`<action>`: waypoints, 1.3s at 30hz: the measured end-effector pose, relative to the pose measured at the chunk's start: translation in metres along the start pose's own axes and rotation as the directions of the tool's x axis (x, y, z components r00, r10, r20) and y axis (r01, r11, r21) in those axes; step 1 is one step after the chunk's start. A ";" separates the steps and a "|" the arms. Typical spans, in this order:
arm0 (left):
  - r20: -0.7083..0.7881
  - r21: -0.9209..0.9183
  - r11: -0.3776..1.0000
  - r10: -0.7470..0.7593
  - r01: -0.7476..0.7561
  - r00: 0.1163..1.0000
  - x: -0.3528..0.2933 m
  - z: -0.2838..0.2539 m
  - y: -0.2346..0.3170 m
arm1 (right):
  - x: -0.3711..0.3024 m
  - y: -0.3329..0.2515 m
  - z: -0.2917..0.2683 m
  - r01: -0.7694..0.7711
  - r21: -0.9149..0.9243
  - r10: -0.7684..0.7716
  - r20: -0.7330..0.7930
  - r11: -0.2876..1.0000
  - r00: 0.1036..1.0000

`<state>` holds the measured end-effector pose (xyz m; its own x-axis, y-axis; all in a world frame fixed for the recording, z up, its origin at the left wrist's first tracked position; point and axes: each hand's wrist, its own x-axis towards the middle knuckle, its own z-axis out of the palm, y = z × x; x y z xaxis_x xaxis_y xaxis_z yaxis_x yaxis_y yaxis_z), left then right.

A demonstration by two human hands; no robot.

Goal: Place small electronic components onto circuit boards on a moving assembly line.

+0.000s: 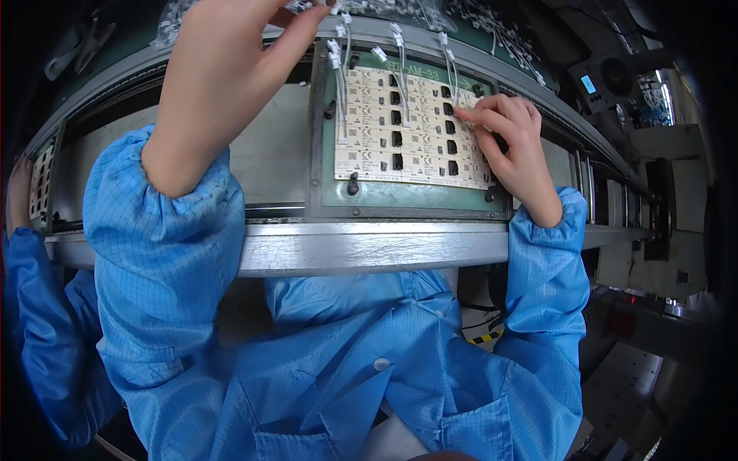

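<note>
Nearest to me are the blue sleeves (pixel 165 230), and just past them runs the shiny metal rail (pixel 377 250). I'd keep both sleeves up off that rail so they don't snag. Past the rail, the cream circuit board panel (pixel 423 138) lies flat on the green tray (pixel 384 201), with two rows of little black connectors (pixel 452 146) on it. The right hand (pixel 511 127) is over the panel's right side. Its thumb and pointing finger are close together, a narrow pinch, and the pointing fingertip is right by a black connector near a thin wire. I can't tell if it grips anything. I think a soft, straight push works best here, because a sideways push could bend a small part. I'd hold the hand steady and let only the fingertips press. Farther up, the white plugs (pixel 334 55) and their thin wires (pixel 341 100) hang over the tray's far edge, and I'd take care not to tug them. The left hand (pixel 234 73) is up there too, its fingers bent, but the top of the view cuts off their tips, so I can't tell what they hold. Farthest off is a loose heap of white-ended leads (pixel 500 31).
</note>
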<state>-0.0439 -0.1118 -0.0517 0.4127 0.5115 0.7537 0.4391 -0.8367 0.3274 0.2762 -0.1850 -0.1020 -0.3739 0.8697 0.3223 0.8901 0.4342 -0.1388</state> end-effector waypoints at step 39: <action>-0.038 -0.025 1.000 0.019 -0.020 0.999 -0.002 -0.009 -0.040 | 0.212 -0.084 0.086 -0.048 -0.287 0.011 -0.132 0.957 0.991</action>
<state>-0.0691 -0.0809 -0.0612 0.3906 0.4880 0.7806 0.4110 -0.8512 0.3264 0.0995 -0.0170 -0.1028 -0.3267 0.8355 0.4419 0.9445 0.3059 0.1199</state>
